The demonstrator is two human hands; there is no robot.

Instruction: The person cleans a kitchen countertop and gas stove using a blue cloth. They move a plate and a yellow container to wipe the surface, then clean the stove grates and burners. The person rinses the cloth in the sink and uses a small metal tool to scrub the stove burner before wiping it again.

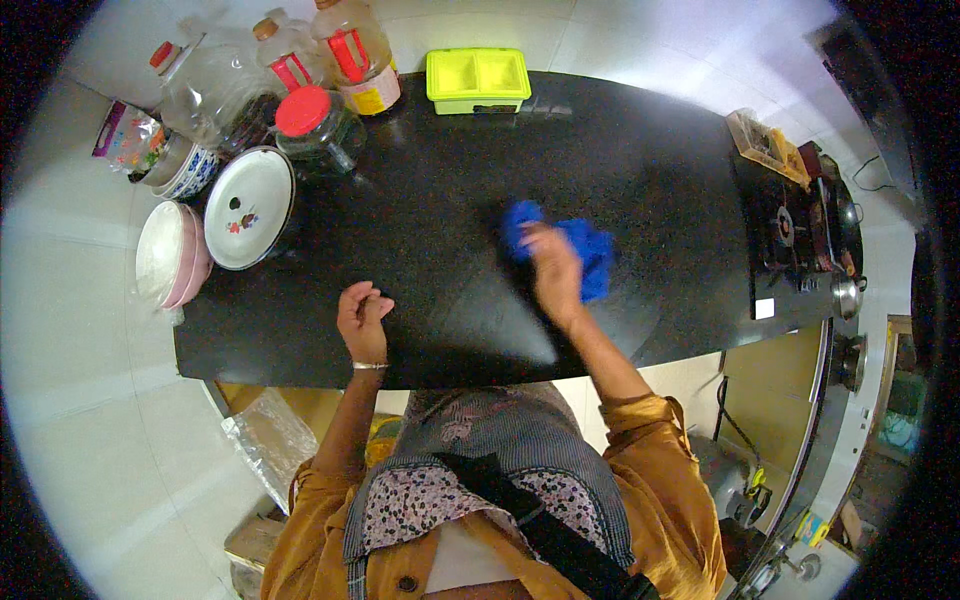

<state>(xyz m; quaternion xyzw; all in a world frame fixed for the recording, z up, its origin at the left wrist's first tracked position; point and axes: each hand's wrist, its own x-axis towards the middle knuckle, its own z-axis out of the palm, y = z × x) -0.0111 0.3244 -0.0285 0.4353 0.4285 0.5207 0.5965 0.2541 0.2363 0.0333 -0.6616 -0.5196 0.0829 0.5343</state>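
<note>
Pale walls curve round a glossy black surface [430, 225], with labelled things gathered at its far left. One red-handled jug [350, 40] wears a yellow label [376, 93], its print too small to read; a lime-green box [478, 82] with two compartments has a dark patch on its front, equally unclear. Lettering on the colourful packet [130, 138] is hard to make out. An enamel plate [262, 190] with a small printed motif partly covers a blue-patterned bowl [193, 173].

Right of centre, a blue cloth [597, 257] lies bunched on the surface, partly hidden by the right hand [556, 272] — its fingers are curled closed on the cloth, their tips blurred. Near the front edge, the left hand [363, 318] is empty, fingers loosely bent and partly open — whether it touches the surface, I cannot tell.
</note>
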